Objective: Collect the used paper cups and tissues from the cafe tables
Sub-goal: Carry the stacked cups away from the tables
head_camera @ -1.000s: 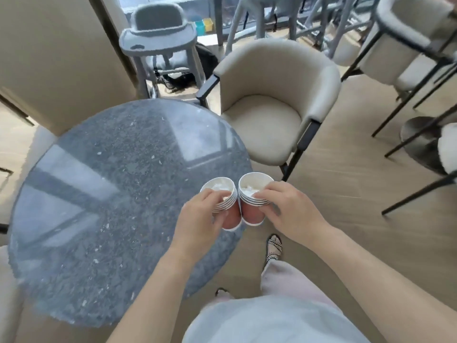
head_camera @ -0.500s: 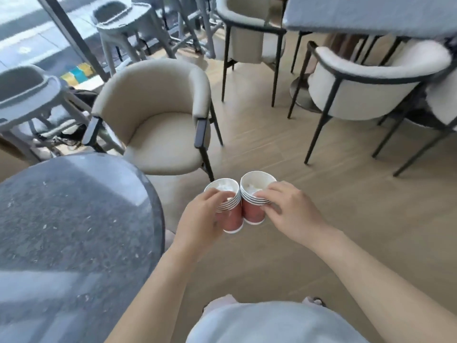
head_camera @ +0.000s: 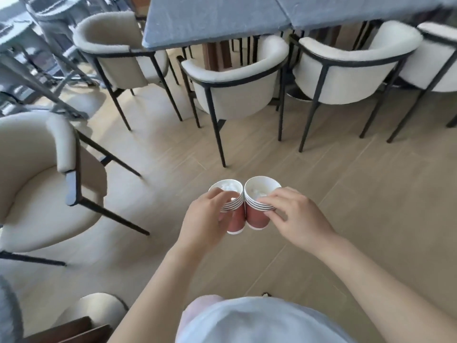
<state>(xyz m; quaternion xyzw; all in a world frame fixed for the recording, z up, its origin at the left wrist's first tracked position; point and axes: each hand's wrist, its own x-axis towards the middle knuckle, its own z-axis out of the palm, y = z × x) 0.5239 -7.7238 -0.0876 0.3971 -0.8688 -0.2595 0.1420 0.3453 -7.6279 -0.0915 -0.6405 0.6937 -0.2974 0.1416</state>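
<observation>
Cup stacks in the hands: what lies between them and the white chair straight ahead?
Only bare wooden floor separates the cup stacks from the white chair, as the head view shows.

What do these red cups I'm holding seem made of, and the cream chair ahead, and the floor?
The left stack of red round cups and right stack of red round cups: likely paper; matte walls, thin rolled white rims, tightly nested. The cream tub chair: nubby fabric on a thin black frame, probably metal. The pale plank floor: wood or wood-look laminate; grain, seams, soft sheen.
</observation>
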